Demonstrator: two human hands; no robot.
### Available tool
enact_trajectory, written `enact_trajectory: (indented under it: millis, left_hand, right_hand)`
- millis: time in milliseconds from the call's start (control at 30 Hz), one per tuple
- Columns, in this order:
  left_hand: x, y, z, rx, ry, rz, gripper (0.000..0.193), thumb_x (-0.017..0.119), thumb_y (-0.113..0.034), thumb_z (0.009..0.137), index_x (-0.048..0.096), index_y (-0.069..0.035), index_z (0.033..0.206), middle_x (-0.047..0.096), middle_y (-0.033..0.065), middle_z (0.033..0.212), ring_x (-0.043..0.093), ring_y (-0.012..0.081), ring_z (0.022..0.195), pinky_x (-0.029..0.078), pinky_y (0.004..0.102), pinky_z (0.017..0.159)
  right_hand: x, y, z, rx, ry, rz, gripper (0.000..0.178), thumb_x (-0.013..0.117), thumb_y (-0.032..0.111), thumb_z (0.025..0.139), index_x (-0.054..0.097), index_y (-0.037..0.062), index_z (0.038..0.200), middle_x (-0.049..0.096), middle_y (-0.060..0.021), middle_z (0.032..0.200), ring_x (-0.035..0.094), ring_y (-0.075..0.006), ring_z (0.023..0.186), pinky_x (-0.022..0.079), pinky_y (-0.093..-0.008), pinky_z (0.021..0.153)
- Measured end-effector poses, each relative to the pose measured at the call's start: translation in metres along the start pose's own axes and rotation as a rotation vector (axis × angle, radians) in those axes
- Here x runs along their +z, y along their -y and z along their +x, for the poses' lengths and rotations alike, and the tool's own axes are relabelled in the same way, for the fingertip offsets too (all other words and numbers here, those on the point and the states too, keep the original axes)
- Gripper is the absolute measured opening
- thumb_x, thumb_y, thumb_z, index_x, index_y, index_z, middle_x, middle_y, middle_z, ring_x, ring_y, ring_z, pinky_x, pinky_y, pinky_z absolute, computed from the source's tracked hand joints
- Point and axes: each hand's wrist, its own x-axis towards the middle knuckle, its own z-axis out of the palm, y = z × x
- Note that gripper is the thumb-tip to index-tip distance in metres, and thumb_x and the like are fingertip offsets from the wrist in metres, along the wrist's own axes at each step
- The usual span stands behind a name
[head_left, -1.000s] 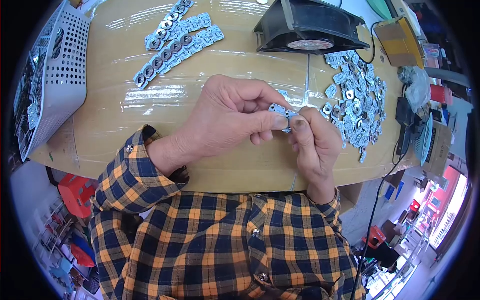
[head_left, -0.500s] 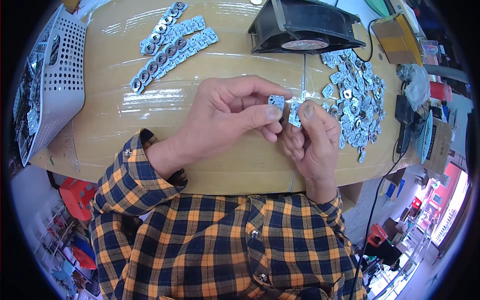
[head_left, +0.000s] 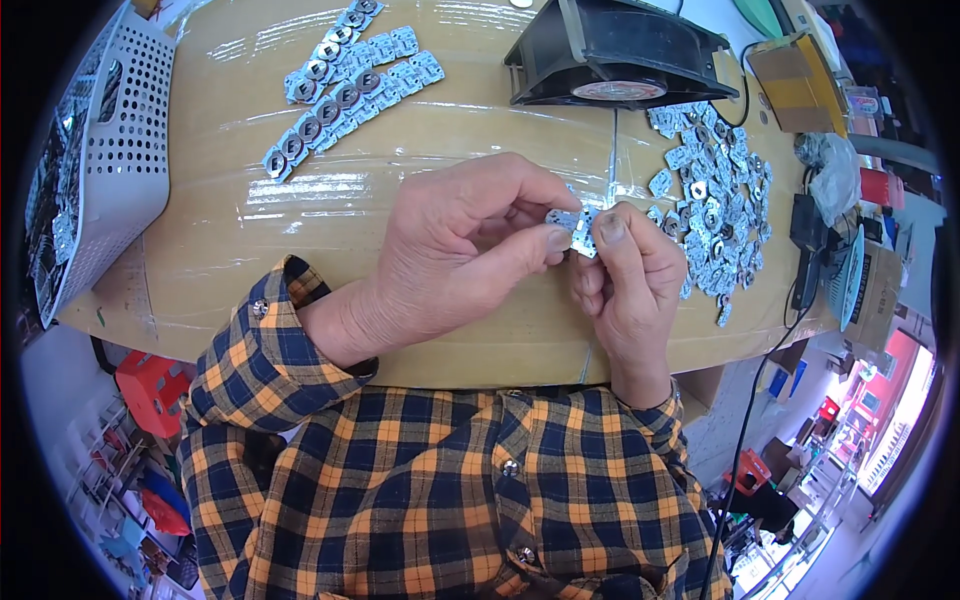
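1. A white basket (head_left: 135,150) is standing at the left of the table (head_left: 480,355), holding dark parts.
2. Rows (head_left: 326,112) of pale-blue boards are lying toward the far side, some bearing round dark discs.
3. The left hand (head_left: 450,240) is pinching a small board (head_left: 563,219) between thumb and forefinger.
4. A second board (head_left: 588,241) is sitting just right of it, between both hands' fingertips; whether the two are joined, I cannot tell.
5. A black fan (head_left: 640,45) is standing beyond the hands.
6. The right hand (head_left: 635,270) is grasping the second board between thumb and curled fingers.
7. A loose pile (head_left: 712,205) of similar boards is lying farther right.
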Motion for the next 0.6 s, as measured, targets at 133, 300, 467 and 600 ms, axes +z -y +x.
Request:
enact_trajectory:
  millis: [133,300,467,600]
  left_hand:
    - [0.0019,0.0003,0.0025,0.003,-0.016,-0.002,0.015,0.061,0.008,0.086,0.065,0.001,0.098,0.066,0.0038,0.086,0.064,0.0074,0.079,0.055,0.0199,0.068]
    - [-0.0004,-0.0004,0.0027,-0.063,0.009,-0.076,0.015,0.059,0.008,0.086,0.066,0.002,0.098,0.066,0.0038,0.08,0.063,0.0066,0.074,0.054,0.0198,0.064]
    - [-0.0006,-0.0022,0.0014,-0.046,-0.037,-0.059,0.015,0.059,0.007,0.087,0.067,0.002,0.098,0.067,0.0036,0.078,0.063,0.006,0.071,0.053,0.0195,0.063]
    - [-0.0028,-0.0027,0.0053,-0.138,-0.001,-0.061,0.015,0.06,0.006,0.088,0.066,0.004,0.101,0.067,0.0067,0.086,0.065,0.0098,0.077,0.056,0.0219,0.069]
  right_hand:
    - [-0.0061,0.0014,-0.0019,0.029,0.038,0.015,0.031,0.05,0.019,0.1,0.055,0.0022,0.074,0.048,0.0024,0.055,0.038,-0.0011,0.045,0.027,-0.0183,0.041]
    - [-0.0086,0.001,-0.0021,0.035,0.093,0.073,0.032,0.049,0.019,0.1,0.054,0.0024,0.073,0.047,0.0023,0.055,0.037,-0.0014,0.045,0.026,-0.0186,0.041]
    - [-0.006,0.0006,-0.0006,0.026,0.108,0.06,0.032,0.049,0.018,0.1,0.054,0.0025,0.072,0.047,0.002,0.055,0.037,-0.0019,0.044,0.026,-0.019,0.041]
    - [-0.0065,-0.0007,0.0004,0.004,0.079,0.01,0.032,0.048,0.022,0.1,0.047,0.0042,0.074,0.04,0.002,0.053,0.03,-0.0039,0.039,0.024,-0.0211,0.038]
